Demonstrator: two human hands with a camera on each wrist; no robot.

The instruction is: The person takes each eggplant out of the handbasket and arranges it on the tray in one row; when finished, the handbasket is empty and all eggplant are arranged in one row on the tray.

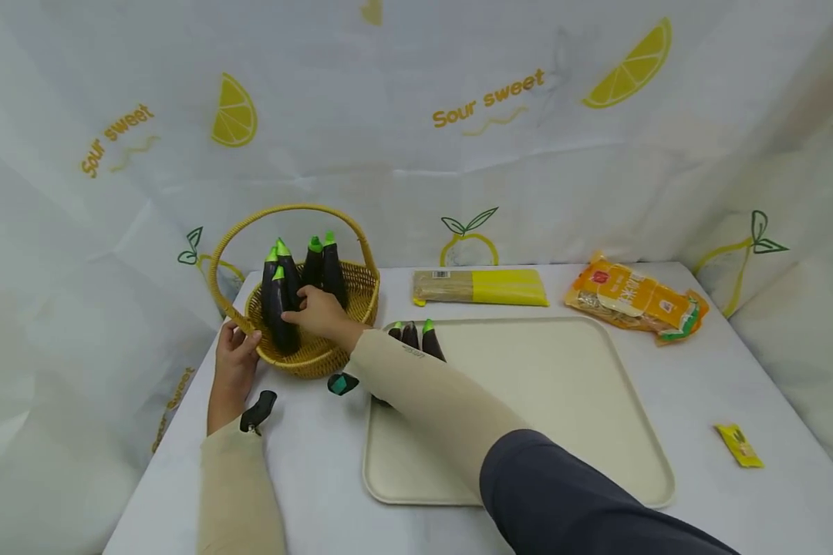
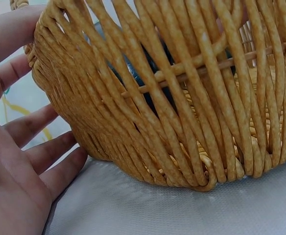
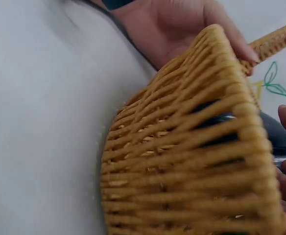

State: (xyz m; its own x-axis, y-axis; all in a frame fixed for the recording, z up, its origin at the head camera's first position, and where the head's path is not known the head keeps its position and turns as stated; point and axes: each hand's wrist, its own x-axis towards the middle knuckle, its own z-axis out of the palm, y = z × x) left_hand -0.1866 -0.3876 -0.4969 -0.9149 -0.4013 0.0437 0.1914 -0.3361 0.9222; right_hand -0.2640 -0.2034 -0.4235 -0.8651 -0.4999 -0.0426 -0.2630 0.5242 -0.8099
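A wicker basket (image 1: pixel 305 362) with a tall arched handle stands at the left, several dark eggplants (image 1: pixel 278 308) with green stem ends leaning upright in it. My left hand (image 1: pixel 236 354) holds the basket at its left rim by the handle's foot, the thumb on the rim. Against the woven side lie its spread fingers in the left wrist view. Reaching over the right rim, my right hand (image 1: pixel 322 312) has its thumb and fingertips at the front eggplant. In the right wrist view an eggplant (image 3: pixel 275 133) shows close to those fingertips; whether they grip it is unclear.
Right of the basket lies a beige tray (image 1: pixel 527 432) with several eggplants (image 1: pixel 430 339) at its upper left, partly behind my right forearm. Beyond it are a noodle-like yellow packet (image 1: pixel 479 287) and an orange bag (image 1: pixel 635 299). A small yellow sachet (image 1: pixel 739 445) lies at the right.
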